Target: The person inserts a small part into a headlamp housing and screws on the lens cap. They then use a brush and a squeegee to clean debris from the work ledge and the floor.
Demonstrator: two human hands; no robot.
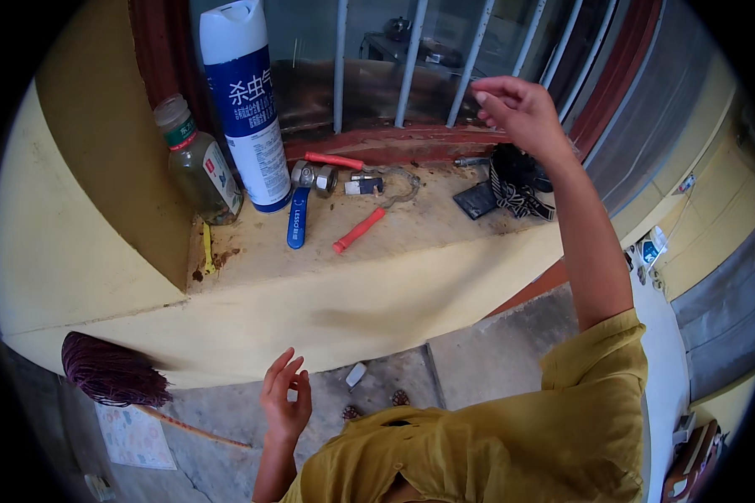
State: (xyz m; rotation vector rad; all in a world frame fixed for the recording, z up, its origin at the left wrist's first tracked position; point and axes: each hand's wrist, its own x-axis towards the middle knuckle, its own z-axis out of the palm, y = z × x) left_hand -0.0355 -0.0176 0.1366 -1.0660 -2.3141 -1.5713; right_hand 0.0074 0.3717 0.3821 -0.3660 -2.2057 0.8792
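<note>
My right hand (518, 109) is raised in front of the window bars, thumb and fingertips pinched together. Whatever may be between them is too small to make out. Below it on the ledge lies a bundle of black straps with a white pattern (518, 189), beside a dark flat piece (476, 200). My left hand (286, 398) hovers low in front of the ledge wall, its fingers loosely curved and apart, holding nothing visible. On the ledge between the hands lie a metal valve with a blue lever (297, 216) and a red-handled tool with a rusty curved middle (361, 230).
A tall blue-and-white spray can (247, 109) and a glass bottle (200, 172) stand at the ledge's left. White window bars (411, 63) rise behind. Below are a purple broom head (113, 369), a paper sheet (134, 438) and a small white object (356, 375) on the floor.
</note>
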